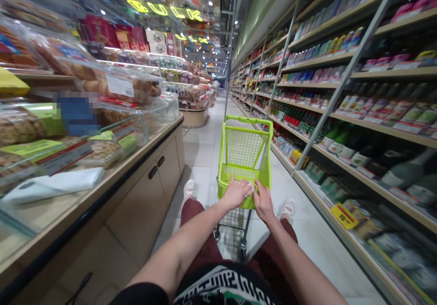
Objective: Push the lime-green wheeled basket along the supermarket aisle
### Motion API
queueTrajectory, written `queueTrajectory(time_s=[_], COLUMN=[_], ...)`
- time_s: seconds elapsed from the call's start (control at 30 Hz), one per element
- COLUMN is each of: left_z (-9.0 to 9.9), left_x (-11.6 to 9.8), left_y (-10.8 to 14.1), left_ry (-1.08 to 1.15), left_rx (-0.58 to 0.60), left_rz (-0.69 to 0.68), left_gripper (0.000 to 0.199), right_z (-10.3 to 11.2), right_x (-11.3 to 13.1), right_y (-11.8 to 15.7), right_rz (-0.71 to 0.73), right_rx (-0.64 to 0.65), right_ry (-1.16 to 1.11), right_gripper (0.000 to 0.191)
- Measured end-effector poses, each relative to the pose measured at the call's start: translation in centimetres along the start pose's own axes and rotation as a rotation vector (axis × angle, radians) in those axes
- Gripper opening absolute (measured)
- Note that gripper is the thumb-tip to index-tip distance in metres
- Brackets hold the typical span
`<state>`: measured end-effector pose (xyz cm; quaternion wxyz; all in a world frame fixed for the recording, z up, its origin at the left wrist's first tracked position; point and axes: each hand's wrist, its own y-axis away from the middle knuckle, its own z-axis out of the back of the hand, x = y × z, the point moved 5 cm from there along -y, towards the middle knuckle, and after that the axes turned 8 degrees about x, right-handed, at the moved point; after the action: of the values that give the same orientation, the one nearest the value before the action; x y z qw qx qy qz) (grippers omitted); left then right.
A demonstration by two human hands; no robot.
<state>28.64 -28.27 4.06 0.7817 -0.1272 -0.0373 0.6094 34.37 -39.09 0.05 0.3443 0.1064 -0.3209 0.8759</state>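
Observation:
A small green shopping cart (246, 159) stands upright on the floor in front of me, its basket empty as far as it shows. Over the near edge of the basket, my left hand (237, 193) has its fingers curled around a small whitish crumpled thing (250, 189). Close beside it on the right is my right hand (264, 201), its fingertips bent toward the same thing; whether they touch it is hard to tell.
Along the left runs a glass-edged counter (143, 159) with packaged baked goods (105, 84). Tall shelves (317, 86) of bottles and cans line the right. The tiled aisle floor (201, 152) leads forward between them.

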Motion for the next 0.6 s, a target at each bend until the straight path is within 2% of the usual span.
queueTrajectory(time_s=[0.13, 0.2, 0.27, 0.43, 0.5, 0.6], left_z=[1.3, 1.6, 1.3, -0.1, -0.1, 0.3], left_x=[4.1, 5.0, 4.4, 1.2, 1.4, 3.2], left_y=[2.3, 2.7, 2.4, 0.1, -0.3, 0.0], left_ry=[-0.027, -0.035, -0.036, -0.051, -0.061, -0.048], left_rx=[-0.04, -0.056, -0.053, -0.026, 0.011, 0.073], left_rz=[0.087, 0.113, 0.08, -0.045, -0.074, -0.076], left_gripper=[0.032, 0.032, 0.032, 0.029, 0.03, 0.032], right_z=[0.5, 0.5, 0.5, 0.1, 0.0, 0.0], right_x=[-0.3, -0.2, 0.0, 0.0, -0.3, -0.8], right_y=[-0.1, -0.3, -0.5, -0.5, -0.4, -0.4], right_rz=[-0.021, -0.034, -0.049, -0.02, 0.008, 0.044], right_rx=[-0.028, -0.037, -0.044, 0.004, 0.042, 0.083], right_ry=[-0.018, -0.026, -0.026, 0.041, 0.071, 0.098], right_gripper=[0.043, 0.043, 0.043, 0.038, 0.035, 0.034])
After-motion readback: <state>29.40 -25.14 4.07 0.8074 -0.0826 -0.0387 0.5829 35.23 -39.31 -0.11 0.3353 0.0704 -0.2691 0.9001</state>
